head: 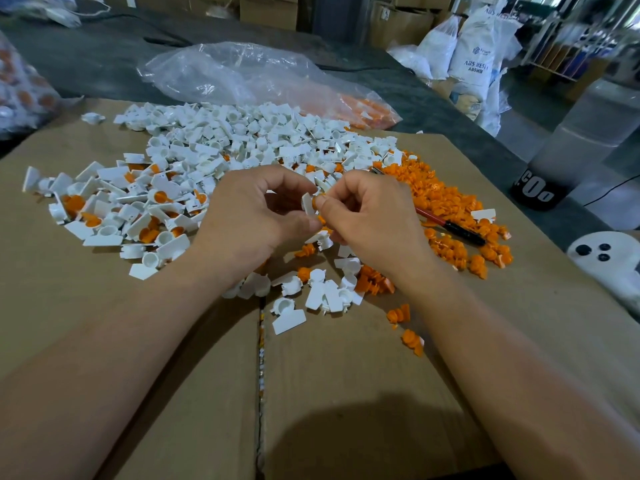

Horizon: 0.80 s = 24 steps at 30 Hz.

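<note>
Left hand (249, 216) and right hand (367, 216) pinch plastic parts over the cardboard's (346, 375) middle.
Left fingers grip a smooth white tabbed piece (307, 205); right fingertips pinch a ribbed orange plug (317, 201) touching it. White heap (214, 147) toward the matte brown sheet's far edge, orange heap (450, 202) at its right edge, crinkled clear bag (225, 71) beyond.

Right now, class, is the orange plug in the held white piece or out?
Seemingly entering: orange plug touches white piece, between left hand and right hand; depth cannot tell.

A factory storeroom: stacked cardboard cartons (398, 24) and resin sacks (479, 60).
</note>
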Motion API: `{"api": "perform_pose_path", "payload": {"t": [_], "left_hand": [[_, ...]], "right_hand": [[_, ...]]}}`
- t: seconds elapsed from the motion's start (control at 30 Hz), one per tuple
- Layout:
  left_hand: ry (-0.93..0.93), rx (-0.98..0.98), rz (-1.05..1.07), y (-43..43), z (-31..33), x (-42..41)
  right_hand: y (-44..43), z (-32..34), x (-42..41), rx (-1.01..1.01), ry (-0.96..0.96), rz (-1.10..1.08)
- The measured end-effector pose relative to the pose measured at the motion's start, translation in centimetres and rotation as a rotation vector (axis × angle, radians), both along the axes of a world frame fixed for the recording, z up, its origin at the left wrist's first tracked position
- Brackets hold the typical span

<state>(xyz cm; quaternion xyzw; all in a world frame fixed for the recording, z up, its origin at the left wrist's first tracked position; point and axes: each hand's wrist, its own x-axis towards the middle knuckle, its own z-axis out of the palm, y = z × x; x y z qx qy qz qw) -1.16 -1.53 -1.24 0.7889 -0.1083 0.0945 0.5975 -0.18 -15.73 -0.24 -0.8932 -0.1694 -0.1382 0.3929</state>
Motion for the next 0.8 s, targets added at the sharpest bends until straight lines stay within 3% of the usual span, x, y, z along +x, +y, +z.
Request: {"api": "perform_pose_path", "payload": {"t": [0.2,0.57,0.8], "left_hand": [[-0.006,-0.033,0.003,0.21,0.23,0.05],[0.085,-0.311,-0.001,0.38,0.52,0.15],[0.103,-0.326,0.005,0.35,0.61,0.17]], "right_hand": [[-0.07,-0.11,0.1,0.057,0.021,0.024],[0.01,-0.56,0.32,0.244,-0.032,0.135],[0.07,-0.57,0.29,0.325,0.0,0.141]]}}
